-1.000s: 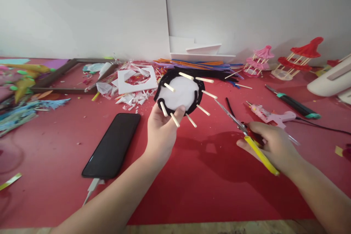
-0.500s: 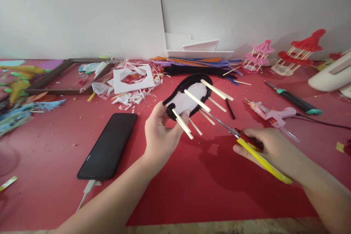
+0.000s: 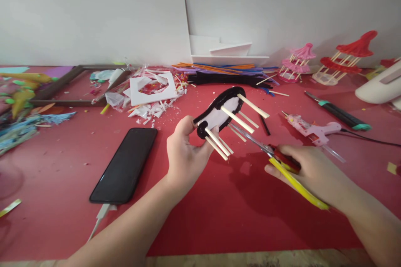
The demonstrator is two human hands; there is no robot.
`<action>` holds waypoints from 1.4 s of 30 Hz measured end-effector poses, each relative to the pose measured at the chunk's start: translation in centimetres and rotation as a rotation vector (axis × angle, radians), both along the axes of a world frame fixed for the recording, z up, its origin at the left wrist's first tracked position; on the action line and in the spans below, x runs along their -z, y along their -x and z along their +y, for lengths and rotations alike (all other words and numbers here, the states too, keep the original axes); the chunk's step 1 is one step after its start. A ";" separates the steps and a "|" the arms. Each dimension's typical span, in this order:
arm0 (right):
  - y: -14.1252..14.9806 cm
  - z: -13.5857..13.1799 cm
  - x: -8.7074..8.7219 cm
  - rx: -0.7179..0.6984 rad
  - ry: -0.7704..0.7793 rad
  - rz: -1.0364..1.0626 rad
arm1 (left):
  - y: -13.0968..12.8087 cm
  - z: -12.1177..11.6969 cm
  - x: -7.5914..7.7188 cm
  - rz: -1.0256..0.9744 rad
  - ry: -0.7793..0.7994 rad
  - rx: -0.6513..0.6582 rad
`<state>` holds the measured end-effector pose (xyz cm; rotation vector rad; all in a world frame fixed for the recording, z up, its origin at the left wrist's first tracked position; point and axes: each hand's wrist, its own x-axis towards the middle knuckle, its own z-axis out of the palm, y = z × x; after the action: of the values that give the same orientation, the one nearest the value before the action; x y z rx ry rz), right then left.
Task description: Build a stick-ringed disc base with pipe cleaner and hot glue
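My left hand [image 3: 184,154] pinches the near rim of a white foam disc [image 3: 224,108] edged in black pipe cleaner, held tilted above the red table. Several short wooden sticks [image 3: 239,121] stand out from the disc's face, pointing right. My right hand [image 3: 308,171] grips scissors [image 3: 275,156] with red and yellow handles. The blades point left, with their tips under the sticks close to the disc.
A black phone [image 3: 125,164] on a cable lies left of my left hand. A pink glue gun [image 3: 311,129], a teal-handled tool [image 3: 340,114], a pile of pipe cleaners [image 3: 225,73], foam scraps [image 3: 150,91] and small red and pink stick towers [image 3: 344,60] lie behind.
My left hand tipped the disc from facing me to nearly edge-on and lowered it. My right hand lifted the scissors and brought the blades left, up to the sticks.
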<state>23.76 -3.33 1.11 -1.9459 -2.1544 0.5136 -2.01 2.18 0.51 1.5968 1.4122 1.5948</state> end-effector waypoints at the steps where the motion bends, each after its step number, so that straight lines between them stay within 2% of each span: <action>1: 0.1 0.0 0.0 -0.003 0.001 0.000 | 0.0 0.1 0.1 0.052 -0.025 -0.016; 5: 0.2 0.0 0.0 0.011 0.003 -0.032 | 0.2 0.5 0.4 0.224 -0.147 -0.028; 9: 0.3 0.1 0.1 0.024 -0.022 -0.065 | 0.1 0.3 0.1 0.325 -0.216 -0.050; 12: 0.5 0.0 0.1 0.005 -0.043 -0.071 | 0.2 0.1 -0.2 0.389 -0.294 -0.012; 16: 1.0 -0.2 0.1 -0.016 -0.087 -0.088 | 0.2 0.1 -0.2 0.437 -0.405 0.034; 23: 1.9 -0.4 0.5 0.042 -0.233 -0.227 | -0.1 0.4 -0.2 0.445 -0.434 0.015; 27: 1.6 -0.1 1.0 0.013 -0.328 -0.275 | -0.1 0.3 -0.2 0.431 -0.416 0.031; 31: 1.1 0.1 1.5 -0.037 -0.358 -0.233 | 0.0 0.1 -0.3 0.430 -0.389 0.025; 36: 0.7 0.6 1.8 -0.091 -0.417 -0.193 | 0.0 -0.1 -0.2 0.437 -0.240 -0.061; 39: 0.1 0.9 2.0 -0.116 -0.501 -0.152 | 0.1 0.2 0.0 0.329 -0.103 -0.101; 42: -0.7 1.2 2.1 -0.106 -0.498 -0.144 | 0.1 0.7 0.0 0.088 0.039 -0.079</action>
<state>24.44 -2.14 -1.00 -1.6392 -2.2039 -0.1501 -2.11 2.84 0.48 1.6252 1.5610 1.5483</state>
